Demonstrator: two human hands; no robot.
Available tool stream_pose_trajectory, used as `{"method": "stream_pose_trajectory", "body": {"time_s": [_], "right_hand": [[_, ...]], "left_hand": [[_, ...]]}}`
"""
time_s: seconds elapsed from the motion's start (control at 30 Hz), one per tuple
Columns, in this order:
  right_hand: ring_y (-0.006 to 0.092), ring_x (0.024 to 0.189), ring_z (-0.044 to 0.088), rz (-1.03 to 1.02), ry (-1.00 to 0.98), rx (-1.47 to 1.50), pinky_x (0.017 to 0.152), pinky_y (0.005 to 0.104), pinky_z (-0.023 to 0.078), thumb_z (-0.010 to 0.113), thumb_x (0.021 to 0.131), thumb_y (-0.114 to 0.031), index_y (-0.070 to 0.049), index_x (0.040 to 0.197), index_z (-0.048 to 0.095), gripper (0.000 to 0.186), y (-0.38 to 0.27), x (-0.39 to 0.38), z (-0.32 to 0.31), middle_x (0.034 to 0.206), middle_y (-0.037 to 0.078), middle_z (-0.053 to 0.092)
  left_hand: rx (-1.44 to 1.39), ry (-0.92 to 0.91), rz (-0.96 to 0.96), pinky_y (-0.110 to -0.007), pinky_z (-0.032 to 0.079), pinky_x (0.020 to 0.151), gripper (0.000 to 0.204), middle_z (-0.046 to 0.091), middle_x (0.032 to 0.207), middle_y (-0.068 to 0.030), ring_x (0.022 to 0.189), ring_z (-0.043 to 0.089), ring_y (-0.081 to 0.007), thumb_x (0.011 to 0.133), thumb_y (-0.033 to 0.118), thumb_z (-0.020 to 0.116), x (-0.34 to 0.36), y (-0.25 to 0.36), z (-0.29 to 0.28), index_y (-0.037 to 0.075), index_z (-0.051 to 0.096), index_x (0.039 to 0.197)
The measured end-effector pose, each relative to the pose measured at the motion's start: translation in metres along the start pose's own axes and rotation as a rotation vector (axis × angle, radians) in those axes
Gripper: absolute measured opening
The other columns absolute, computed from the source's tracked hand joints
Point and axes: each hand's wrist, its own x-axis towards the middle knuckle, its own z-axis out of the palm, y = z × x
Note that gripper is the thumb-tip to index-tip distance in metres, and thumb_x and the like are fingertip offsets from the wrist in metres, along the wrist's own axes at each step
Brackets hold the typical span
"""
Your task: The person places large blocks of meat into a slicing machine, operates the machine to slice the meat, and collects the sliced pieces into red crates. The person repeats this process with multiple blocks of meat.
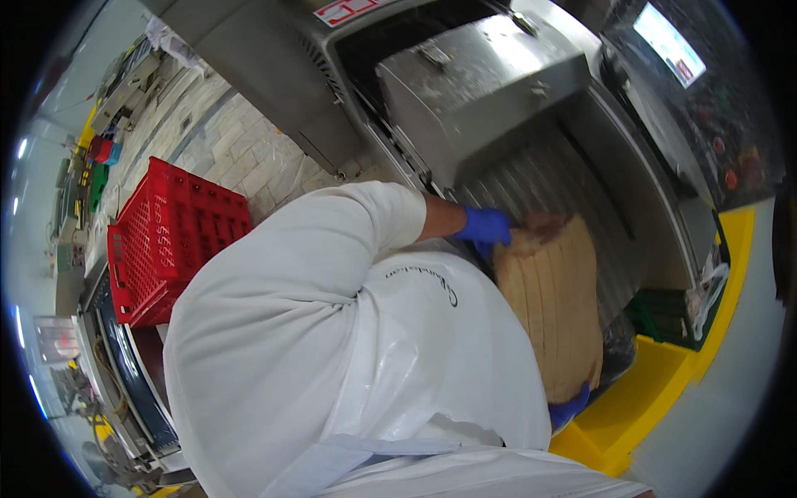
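Observation:
A wide, pale tan slab, which looks like skin-on meat, is marked by parallel lines along its length. A darker reddish patch shows at its far end. My left hand, in a blue glove, is closed on that far left corner. At the near end, the blue-gloved right hand grips the lower edge; most of its fingers are hidden beneath the slab. The slab lies between both hands, over the near end of the ribbed metal bed of a steel machine.
A steel hood covers the machine's far part. A control panel with a lit screen stands at upper right. Below it are a green crate and a yellow bin. Red crates are stacked at left, beside a tiled floor.

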Motion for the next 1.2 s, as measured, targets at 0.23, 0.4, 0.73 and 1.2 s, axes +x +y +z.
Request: {"method": "stream_pose_trajectory", "body": {"time_s": [0.23,0.4,0.73,1.2], "right_hand": [[0.0362,0.131,0.053,-0.372,0.148,-0.141,0.11,0.0477,0.043,0.058,0.095,-0.046,-0.003,0.141,0.056,0.063,-0.049,-0.077,0.037,0.15,0.019,0.052],[0.0361,0.132,0.053,-0.652,0.123,-0.193,0.11,0.0483,0.043,0.058,0.095,-0.048,-0.003,0.142,0.056,0.065,-0.068,-0.083,0.094,0.149,0.019,0.053],[0.0358,0.132,0.053,-1.097,0.137,-0.235,0.11,0.0497,0.044,0.06,0.094,-0.054,-0.003,0.142,0.054,0.07,-0.128,-0.099,0.125,0.147,0.019,0.054],[0.0332,0.133,0.054,-0.854,-0.299,-0.059,0.112,0.0469,0.045,0.054,0.104,-0.033,-0.007,0.145,0.053,0.048,-0.308,-0.268,0.33,0.149,0.018,0.053]], "left_hand": [[0.073,0.029,0.28,-0.037,0.059,0.066,0.037,0.07,0.083,-0.0124,0.071,0.071,-0.021,0.089,0.027,0.069,-0.066,0.105,0.028,-0.001,0.069,0.113],[0.036,0.113,0.504,-0.035,0.058,0.065,0.037,0.071,0.083,-0.0108,0.069,0.07,-0.0192,0.089,0.031,0.07,-0.131,0.15,0.029,-0.001,0.069,0.108],[0.026,0.515,0.823,-0.033,0.058,0.069,0.037,0.073,0.091,-0.0112,0.077,0.072,-0.016,0.092,0.029,0.073,-0.224,0.167,-0.056,0.0,0.07,0.115],[-0.25,0.886,0.868,-0.032,0.056,0.083,0.037,0.067,0.114,-0.0097,0.1,0.067,-0.0198,0.103,0.027,0.057,-0.126,0.01,-0.254,0.005,0.063,0.131]]}}
